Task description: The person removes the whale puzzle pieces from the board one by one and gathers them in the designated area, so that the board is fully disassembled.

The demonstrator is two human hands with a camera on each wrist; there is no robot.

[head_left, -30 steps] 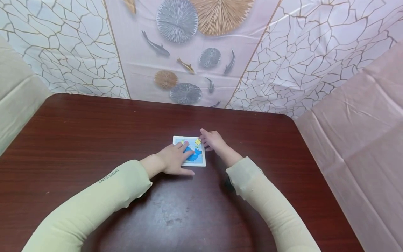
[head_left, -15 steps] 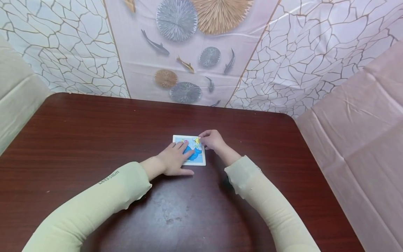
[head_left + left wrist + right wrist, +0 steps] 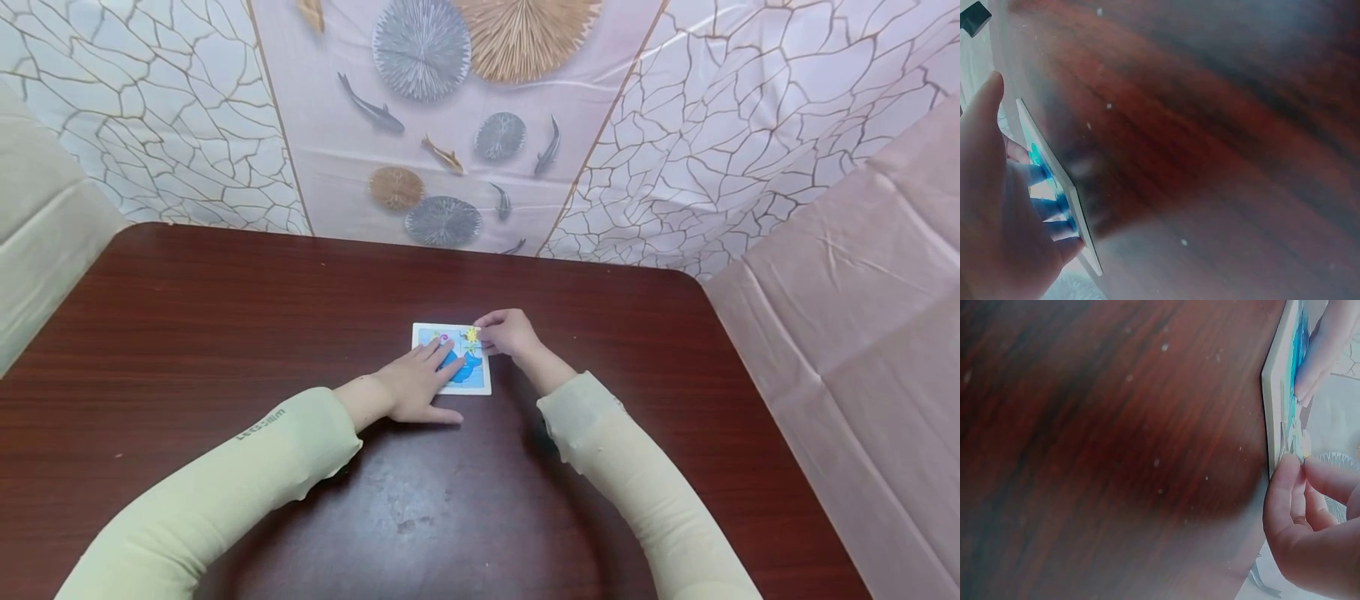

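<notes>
A square picture puzzle with a white frame and a blue whale lies flat near the middle of the table. Across its left part my left hand rests with fingers spread and thumb pointing right; the palm and fingers hide much of the picture. In the left wrist view, the fingers lie on the face of the board. At the top right corner, my right hand pinches a puzzle piece with a yellow sun between thumb and fingertips. The right wrist view shows this piece tilted up over the frame.
The dark red-brown table extends around the puzzle on all sides. Patterned cloth hangs behind its far edge, with plain cloth at the right side. A small black object shows in the left wrist view.
My right hand's fingers have closed on the sun piece at the corner, and its near edge has lifted out of line. The left hand has stayed on the puzzle, fingers shifting slightly.
</notes>
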